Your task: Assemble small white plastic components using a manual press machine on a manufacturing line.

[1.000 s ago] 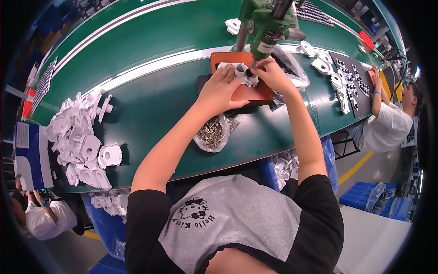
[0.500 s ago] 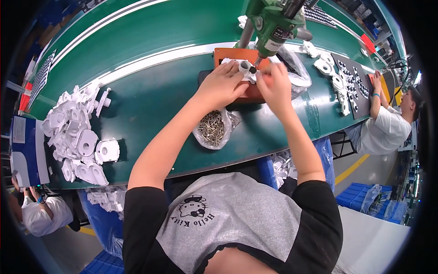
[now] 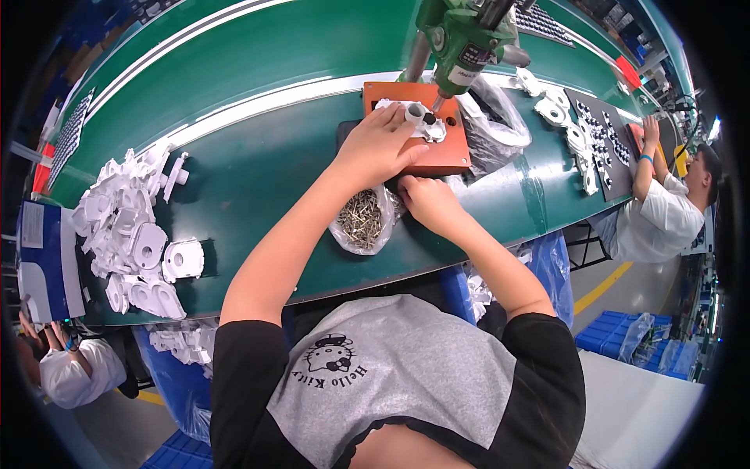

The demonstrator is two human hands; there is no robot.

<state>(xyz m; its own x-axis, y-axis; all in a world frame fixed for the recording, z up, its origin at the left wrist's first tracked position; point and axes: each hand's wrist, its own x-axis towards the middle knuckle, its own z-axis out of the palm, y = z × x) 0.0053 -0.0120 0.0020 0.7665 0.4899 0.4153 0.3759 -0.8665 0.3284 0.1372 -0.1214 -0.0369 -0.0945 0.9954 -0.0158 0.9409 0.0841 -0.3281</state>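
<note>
A white plastic part (image 3: 434, 134) with a round grey cup and a small black piece lies on an orange fixture block (image 3: 445, 159). My left hand (image 3: 380, 141) steadies this part from its left side, fingers over its edge. Just above the part is the tip of a green bench machine (image 3: 461, 59). My right hand (image 3: 432, 205) is below the block's front edge, beside the clear bag of screws (image 3: 361, 223). Its fingers are curled together, and whatever may be between them is hidden.
A heap of white plastic parts (image 3: 129, 227) covers the bench's left side. Behind the block's right side lies a clear bag of dark pieces (image 3: 496, 129). Further right are more white parts (image 3: 578, 144) and a dark tray (image 3: 605, 148). A co-worker (image 3: 664, 211) sits at the right.
My right hand has left the white part and come down toward me, to beside the bag of screws. My left hand stays at the part.
</note>
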